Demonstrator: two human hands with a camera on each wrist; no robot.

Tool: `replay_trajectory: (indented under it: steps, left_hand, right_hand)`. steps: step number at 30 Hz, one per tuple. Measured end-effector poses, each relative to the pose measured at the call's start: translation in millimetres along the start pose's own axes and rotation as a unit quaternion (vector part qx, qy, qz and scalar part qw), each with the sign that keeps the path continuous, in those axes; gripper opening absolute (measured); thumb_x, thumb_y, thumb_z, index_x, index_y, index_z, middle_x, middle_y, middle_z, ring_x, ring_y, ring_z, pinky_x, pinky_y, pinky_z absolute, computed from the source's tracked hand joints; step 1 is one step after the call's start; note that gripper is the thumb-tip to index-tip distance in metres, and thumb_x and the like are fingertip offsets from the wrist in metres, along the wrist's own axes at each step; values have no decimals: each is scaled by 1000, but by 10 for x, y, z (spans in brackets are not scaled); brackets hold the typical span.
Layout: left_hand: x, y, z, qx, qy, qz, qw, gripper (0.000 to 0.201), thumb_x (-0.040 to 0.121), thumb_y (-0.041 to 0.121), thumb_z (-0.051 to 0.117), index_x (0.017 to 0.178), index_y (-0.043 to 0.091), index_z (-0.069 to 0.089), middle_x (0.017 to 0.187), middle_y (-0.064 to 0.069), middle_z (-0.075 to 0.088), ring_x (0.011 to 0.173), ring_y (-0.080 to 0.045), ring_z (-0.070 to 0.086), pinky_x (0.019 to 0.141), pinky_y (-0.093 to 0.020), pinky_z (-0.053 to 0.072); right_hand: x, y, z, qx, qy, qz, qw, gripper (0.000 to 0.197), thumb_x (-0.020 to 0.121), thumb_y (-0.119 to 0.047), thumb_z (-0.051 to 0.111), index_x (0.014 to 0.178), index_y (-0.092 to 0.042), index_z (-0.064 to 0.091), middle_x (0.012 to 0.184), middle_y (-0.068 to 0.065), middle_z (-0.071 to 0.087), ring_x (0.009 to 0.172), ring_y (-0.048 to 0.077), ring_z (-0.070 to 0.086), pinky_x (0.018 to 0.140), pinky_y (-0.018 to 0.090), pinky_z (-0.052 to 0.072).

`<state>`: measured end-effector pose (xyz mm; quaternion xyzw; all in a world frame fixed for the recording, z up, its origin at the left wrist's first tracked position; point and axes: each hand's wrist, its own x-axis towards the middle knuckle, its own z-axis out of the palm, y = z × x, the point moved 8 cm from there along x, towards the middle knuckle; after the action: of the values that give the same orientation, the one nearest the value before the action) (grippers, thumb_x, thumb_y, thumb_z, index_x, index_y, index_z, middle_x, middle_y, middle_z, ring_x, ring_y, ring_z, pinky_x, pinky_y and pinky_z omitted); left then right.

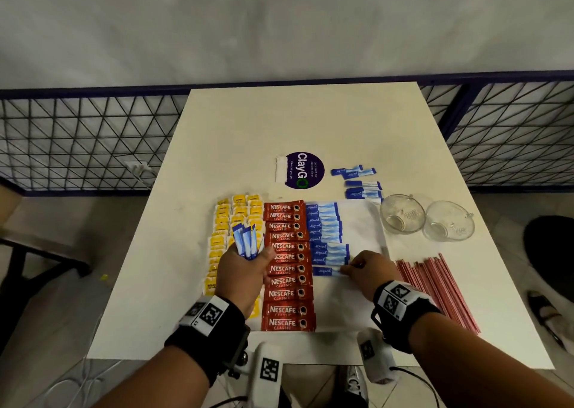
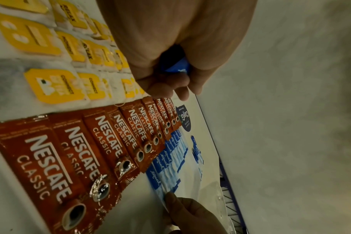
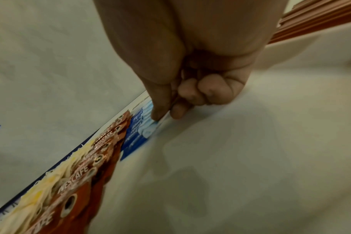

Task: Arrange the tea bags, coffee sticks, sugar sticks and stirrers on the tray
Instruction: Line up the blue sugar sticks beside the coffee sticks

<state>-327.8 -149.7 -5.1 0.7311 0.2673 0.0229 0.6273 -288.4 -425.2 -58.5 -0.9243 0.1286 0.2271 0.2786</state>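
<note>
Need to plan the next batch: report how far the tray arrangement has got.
Done: tea bags and coffee sticks lie in full columns on the tray. In hand: the sugar column; the right hand pinches one sugar stick onto it, the left hand holds a bunch. Left: loose sugar sticks and the stirrers, off the tray.

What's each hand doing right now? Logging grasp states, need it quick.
Left hand: closed, gripping a bunch of blue sugar sticks.
Right hand: thumb and forefinger pinching the end of one sugar stick on the tray.
</note>
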Motion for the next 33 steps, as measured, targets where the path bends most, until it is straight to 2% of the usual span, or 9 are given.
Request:
replay_trajectory:
  steps: [3,6,11,14,18,25,27,30,33]
  left_hand:
    - [-4,-11,-19,12,-1,2,1000,11,85,16,71,84,9,62,62,-9,61,40,-9,48,58,-41,54]
    - [-3,-24,-30,14,-2,2,1000,12,86,16,71,87,8,62,58,-5,59,40,-10,47,58,-39,53]
    - [25,-48,-50,14,-1,-1,1000,13,86,17,71,91,9,63,67,-10,63,39,-8,47,57,-37,53]
    - [43,-62,-62,16,3,-2,1000,14,85,18,72,89,10,62,65,-8,62,40,-8,48,56,-36,53]
    - [49,-70,-62,14,5,-5,1000,11,85,18,72,88,13,63,66,-7,64,40,-8,49,57,-36,54]
    - [52,-103,-48,20,8,-5,1000,11,84,19,72,88,14,63,72,-15,68,43,-9,50,60,-42,55]
    - [42,-99,-43,14,5,-4,1000,12,84,19,72,89,13,64,70,-15,66,42,-9,50,59,-41,55]
    - [25,-83,-21,3,-1,1,1000,12,85,16,72,91,10,64,64,-7,62,41,-8,49,56,-36,53]
    - [16,-86,-11,1,-4,0,1000,11,85,17,71,91,10,64,66,-9,63,42,-8,49,55,-36,53]
  right_hand:
    - [19,-17,-9,-13,6,6,1000,25,85,-42,67,87,-19,59,83,-2,56,77,15,51,67,24,36]
    - [46,-21,5,-13,9,6,1000,26,83,-43,68,83,-19,57,83,-2,57,76,15,51,67,24,37]
    - [84,-20,32,-8,6,16,1000,29,81,-46,69,79,-21,56,82,-3,58,76,15,53,66,24,38]
    - [94,-5,38,-11,4,20,1000,30,80,-49,69,77,-22,55,81,-3,57,75,14,53,66,24,39]
    - [105,-8,37,-12,9,12,1000,31,80,-48,70,79,-21,56,81,-3,57,76,14,53,66,25,39]
    - [114,-22,9,9,26,3,1000,30,78,-42,74,86,-19,56,87,0,61,79,17,55,68,23,40]
    - [119,-17,14,25,33,4,999,33,77,-41,75,89,-19,55,90,1,64,79,18,57,68,23,40]
    - [131,-10,41,36,27,-1,999,33,77,-41,75,94,-21,55,91,1,68,79,17,59,67,24,40]
    - [140,-25,48,43,21,-10,999,31,78,-40,73,97,-25,55,88,0,69,77,16,61,64,23,39]
